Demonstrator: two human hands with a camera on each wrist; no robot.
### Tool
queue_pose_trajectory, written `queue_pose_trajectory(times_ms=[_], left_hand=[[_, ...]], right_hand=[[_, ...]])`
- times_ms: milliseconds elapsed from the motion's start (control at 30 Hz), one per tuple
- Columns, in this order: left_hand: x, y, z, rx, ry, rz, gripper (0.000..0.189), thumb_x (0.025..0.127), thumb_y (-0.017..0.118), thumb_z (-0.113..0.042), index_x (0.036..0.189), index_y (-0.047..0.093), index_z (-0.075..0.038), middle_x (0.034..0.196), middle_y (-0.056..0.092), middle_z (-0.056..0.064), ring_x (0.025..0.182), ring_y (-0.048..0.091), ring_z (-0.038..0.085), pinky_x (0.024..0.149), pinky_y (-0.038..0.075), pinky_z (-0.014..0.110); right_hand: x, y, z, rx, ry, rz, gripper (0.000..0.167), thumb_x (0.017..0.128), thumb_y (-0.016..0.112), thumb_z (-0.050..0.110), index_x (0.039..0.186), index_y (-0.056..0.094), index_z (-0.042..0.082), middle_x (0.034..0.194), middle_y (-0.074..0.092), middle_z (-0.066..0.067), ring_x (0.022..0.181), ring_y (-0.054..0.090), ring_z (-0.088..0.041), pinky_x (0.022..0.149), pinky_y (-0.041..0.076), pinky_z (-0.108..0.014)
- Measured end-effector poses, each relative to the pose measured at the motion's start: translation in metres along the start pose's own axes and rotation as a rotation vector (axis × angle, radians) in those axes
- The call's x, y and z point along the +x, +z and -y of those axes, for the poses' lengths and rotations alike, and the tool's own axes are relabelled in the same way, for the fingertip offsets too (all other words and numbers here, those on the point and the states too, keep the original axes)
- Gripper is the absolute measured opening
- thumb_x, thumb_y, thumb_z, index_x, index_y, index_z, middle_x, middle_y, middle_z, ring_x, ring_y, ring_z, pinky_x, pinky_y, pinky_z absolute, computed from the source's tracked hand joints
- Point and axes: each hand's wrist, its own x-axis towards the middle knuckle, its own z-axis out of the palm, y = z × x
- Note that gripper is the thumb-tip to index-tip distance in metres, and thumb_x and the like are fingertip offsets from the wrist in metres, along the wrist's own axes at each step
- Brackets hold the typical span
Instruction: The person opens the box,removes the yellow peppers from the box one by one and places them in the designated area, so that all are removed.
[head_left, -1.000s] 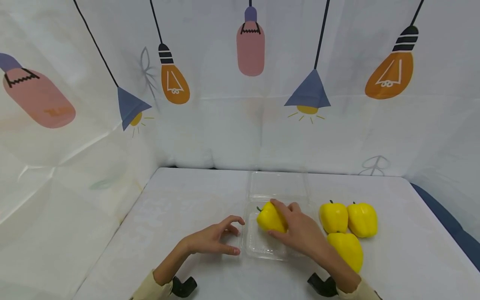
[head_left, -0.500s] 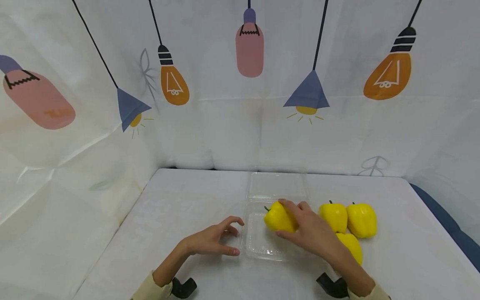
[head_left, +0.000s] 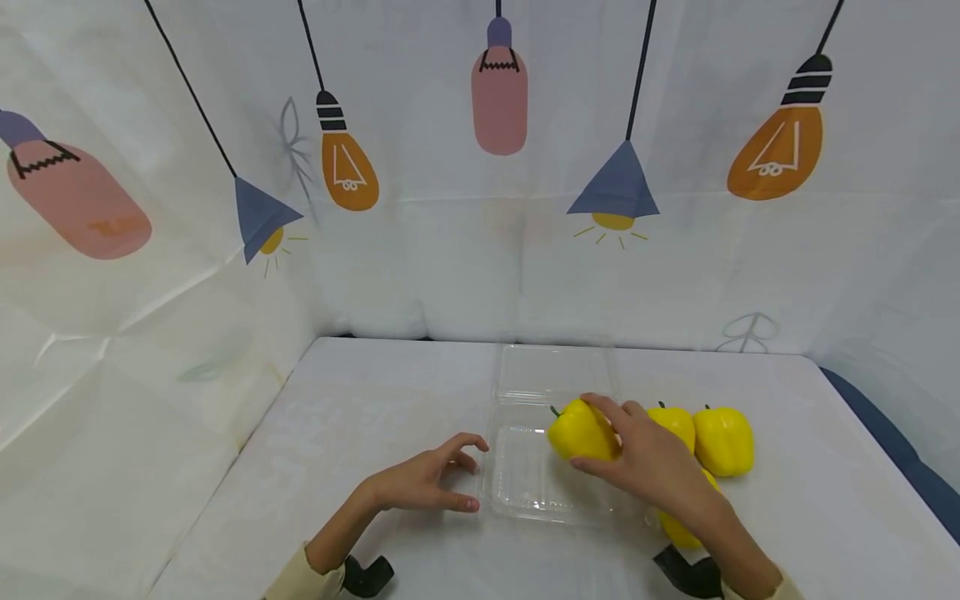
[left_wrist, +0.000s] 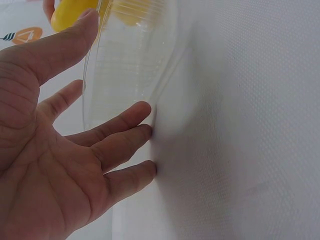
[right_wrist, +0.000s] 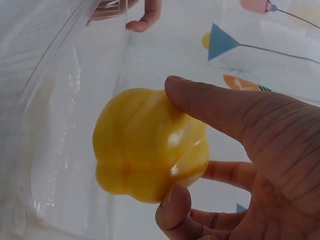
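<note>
My right hand [head_left: 660,454] grips a yellow bell pepper [head_left: 581,431] between thumb and fingers, its green stem pointing left. In the right wrist view the pepper [right_wrist: 145,145] shows its lobed underside, beside the wall of a clear plastic container [right_wrist: 55,150]. The container [head_left: 517,483] lies with its lid [head_left: 555,371] folded back, and the held pepper is over its right part. At the container's left side, my left hand [head_left: 423,477] has its fingers loosely bent; in the left wrist view the fingertips [left_wrist: 142,132] are right at the container's edge.
Several yellow bell peppers stand right of the container: a pepper [head_left: 723,440] at the far right, another pepper [head_left: 673,425] beside it and a third pepper [head_left: 678,529] in front, partly behind my right arm. A white cloth wall [head_left: 450,267] rises behind the white table [head_left: 375,392].
My right hand has moved to the right with the pepper, from over the container's middle to its right part. The left hand has stayed in place.
</note>
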Motion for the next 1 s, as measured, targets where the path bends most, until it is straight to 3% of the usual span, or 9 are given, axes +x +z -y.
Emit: queue_pose_trajectory(times_ms=[233, 567, 1000], left_hand=[[0.001, 0.0, 0.002, 0.012, 0.009, 0.002, 0.07, 0.088, 0.076, -0.037, 0.143, 0.033, -0.026, 0.127, 0.059, 0.003, 0.123, 0.051, 0.019, 0.103, 0.037, 0.053], [0.0, -0.001, 0.002, 0.003, -0.001, -0.001, 0.07, 0.087, 0.076, -0.036, 0.142, 0.034, -0.026, 0.127, 0.059, 0.003, 0.123, 0.051, 0.02, 0.102, 0.037, 0.052], [-0.001, -0.001, -0.001, 0.01, -0.006, 0.001, 0.07, 0.088, 0.076, -0.035, 0.142, 0.034, -0.026, 0.126, 0.06, 0.003, 0.123, 0.051, 0.021, 0.102, 0.038, 0.052]], right_hand=[[-0.004, -0.009, -0.011, 0.051, -0.008, 0.011, 0.085, 0.072, 0.074, 0.07, 0.142, 0.045, 0.032, 0.099, 0.056, -0.003, 0.075, 0.054, -0.015, 0.061, 0.045, -0.031], [-0.01, -0.024, -0.024, 0.033, 0.007, 0.003, 0.086, 0.073, 0.073, 0.07, 0.142, 0.046, 0.026, 0.099, 0.057, -0.005, 0.076, 0.054, -0.017, 0.062, 0.045, -0.032], [-0.017, -0.039, -0.045, 0.107, 0.032, 0.039, 0.085, 0.075, 0.078, 0.059, 0.143, 0.042, 0.022, 0.101, 0.053, -0.009, 0.076, 0.053, -0.02, 0.061, 0.047, -0.031]])
